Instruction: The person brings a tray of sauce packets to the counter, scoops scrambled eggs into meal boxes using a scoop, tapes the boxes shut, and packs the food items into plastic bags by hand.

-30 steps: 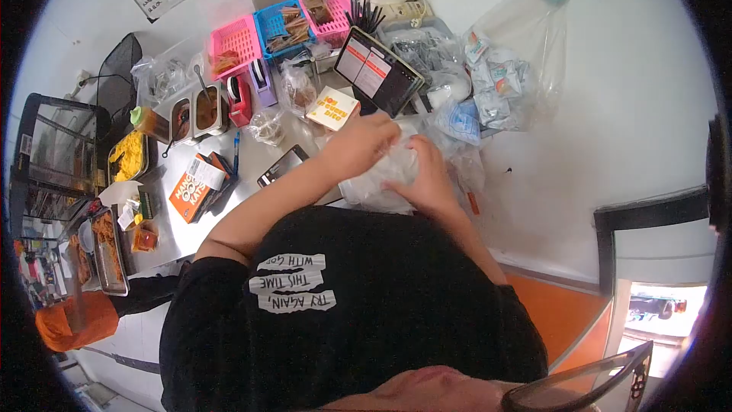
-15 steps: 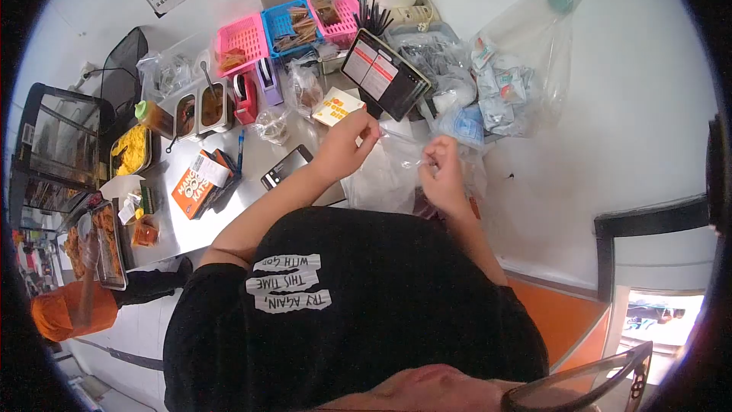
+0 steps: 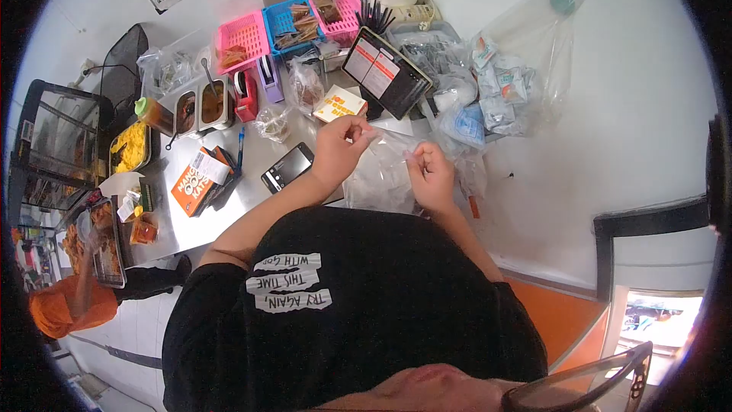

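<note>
A clear plastic bag (image 3: pixel 381 175) hangs over the counter between my two hands. My left hand (image 3: pixel 343 149) pinches one side of its top edge, just below a white and yellow card box (image 3: pixel 340 104). My right hand (image 3: pixel 431 175) has its fingers closed on the other side of the bag's edge. Beneath my left forearm lies a black phone (image 3: pixel 288 167). An orange box (image 3: pixel 197 183) with a paper slip on it rests farther left. A tablet (image 3: pixel 386 72) stands tilted beyond my hands, its screen lit.
Pink and blue baskets (image 3: pixel 290 25) line the back, with red (image 3: pixel 245 96) and purple tape dispensers (image 3: pixel 269 80) before them. Sauce pans (image 3: pixel 213 104) and a tray of yellow food (image 3: pixel 131 149) stand left. Bagged packets (image 3: pixel 503 91) sit right. A co-worker in orange (image 3: pixel 61 305) is at far left.
My right hand has moved slightly left, closer to my left hand, and turned a little. My left hand has shifted slightly down and left. The bag's edge between them has slackened.
</note>
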Action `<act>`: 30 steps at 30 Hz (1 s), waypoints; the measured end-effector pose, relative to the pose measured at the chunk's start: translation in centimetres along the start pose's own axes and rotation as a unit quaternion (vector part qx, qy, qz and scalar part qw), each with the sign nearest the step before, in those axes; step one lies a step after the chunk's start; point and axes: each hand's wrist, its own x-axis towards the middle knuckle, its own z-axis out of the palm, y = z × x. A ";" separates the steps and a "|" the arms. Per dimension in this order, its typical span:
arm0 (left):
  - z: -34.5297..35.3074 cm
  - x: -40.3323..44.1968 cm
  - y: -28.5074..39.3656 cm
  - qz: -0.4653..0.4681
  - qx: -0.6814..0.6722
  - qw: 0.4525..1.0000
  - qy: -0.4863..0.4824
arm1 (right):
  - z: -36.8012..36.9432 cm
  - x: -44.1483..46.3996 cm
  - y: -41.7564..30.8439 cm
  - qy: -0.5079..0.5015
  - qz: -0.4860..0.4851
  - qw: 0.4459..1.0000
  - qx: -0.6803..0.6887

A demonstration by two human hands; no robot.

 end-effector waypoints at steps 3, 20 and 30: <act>-0.1 -0.1 -0.2 0.072 0.029 0.997 -0.010 | -0.1 0.0 -1.1 -0.032 -0.016 0.999 -0.019; -0.5 -0.2 1.1 0.128 0.191 0.933 -0.278 | -0.1 -1.1 -0.5 -0.097 0.061 0.993 -0.031; -0.2 -0.4 1.2 0.047 0.162 0.887 -0.430 | -2.3 -1.4 0.8 -0.210 -0.029 0.973 -0.089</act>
